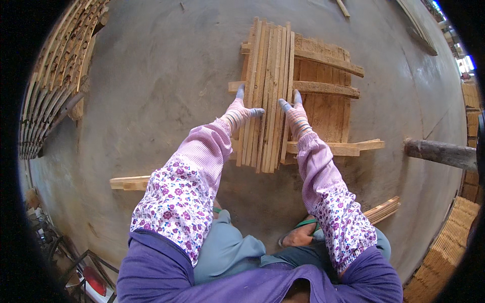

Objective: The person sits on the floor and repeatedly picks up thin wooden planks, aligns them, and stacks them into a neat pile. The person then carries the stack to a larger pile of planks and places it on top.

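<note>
A row of long, narrow wooden slats (pixel 268 65) lies side by side in front of me, pointing away from my body. My left hand (pixel 241 112), in a striped glove with bluish fingertips, grips the row's left edge, its thumb on top. On the right edge my right hand (pixel 294 112), gloved the same way, holds the slats with its thumb over them; the other fingers of both hands are partly hidden. Under the slats run several crosswise wooden bars (pixel 328 89), and beneath those is a wide plank panel (pixel 323 116).
Loose wood strips lie by my left arm (pixel 129 183) and by my right knee (pixel 384 208). A round post (pixel 439 154) stands at right. Stacked slats (pixel 444 242) line the right edge; a slatted wooden rack (pixel 55 76) stands far left. The floor (pixel 161 65) is concrete.
</note>
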`<action>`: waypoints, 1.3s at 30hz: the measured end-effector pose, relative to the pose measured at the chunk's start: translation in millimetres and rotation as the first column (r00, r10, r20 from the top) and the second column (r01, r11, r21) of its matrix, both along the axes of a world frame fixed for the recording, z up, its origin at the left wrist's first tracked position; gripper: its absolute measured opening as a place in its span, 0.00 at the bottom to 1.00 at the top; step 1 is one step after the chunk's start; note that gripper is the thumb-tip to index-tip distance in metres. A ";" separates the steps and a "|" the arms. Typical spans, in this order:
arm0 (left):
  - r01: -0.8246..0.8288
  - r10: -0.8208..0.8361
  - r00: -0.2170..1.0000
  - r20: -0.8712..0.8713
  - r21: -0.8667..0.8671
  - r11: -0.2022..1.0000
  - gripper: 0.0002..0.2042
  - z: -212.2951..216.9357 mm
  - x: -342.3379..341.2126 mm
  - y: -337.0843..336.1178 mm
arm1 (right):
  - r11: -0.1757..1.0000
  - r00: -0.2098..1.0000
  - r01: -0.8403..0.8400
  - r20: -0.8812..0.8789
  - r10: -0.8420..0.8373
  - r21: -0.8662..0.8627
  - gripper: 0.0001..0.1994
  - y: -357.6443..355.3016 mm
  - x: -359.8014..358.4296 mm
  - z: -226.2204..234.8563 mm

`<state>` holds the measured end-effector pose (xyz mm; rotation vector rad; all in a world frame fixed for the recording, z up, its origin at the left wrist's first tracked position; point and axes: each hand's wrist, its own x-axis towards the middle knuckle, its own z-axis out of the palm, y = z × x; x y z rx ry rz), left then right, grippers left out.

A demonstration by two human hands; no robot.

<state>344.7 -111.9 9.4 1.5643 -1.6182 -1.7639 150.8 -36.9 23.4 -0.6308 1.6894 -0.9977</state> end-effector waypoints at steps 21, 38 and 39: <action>0.124 0.220 0.730 -0.647 0.442 0.888 0.50 11.5 24.9 34.9 | 1.000 0.655 0.014 0.756 -0.010 0.001 0.37 54.4 -0.1 -11.4; -0.020 0.144 0.855 -0.499 0.246 0.969 0.62 -13.0 26.7 29.1 | 0.999 0.841 0.041 0.539 -0.052 0.033 0.30 53.2 -11.5 -13.6; 0.004 0.150 0.829 -0.539 0.273 0.962 0.61 -11.6 33.2 27.7 | 0.998 0.827 0.036 0.559 -0.056 0.046 0.29 53.8 -11.0 -12.9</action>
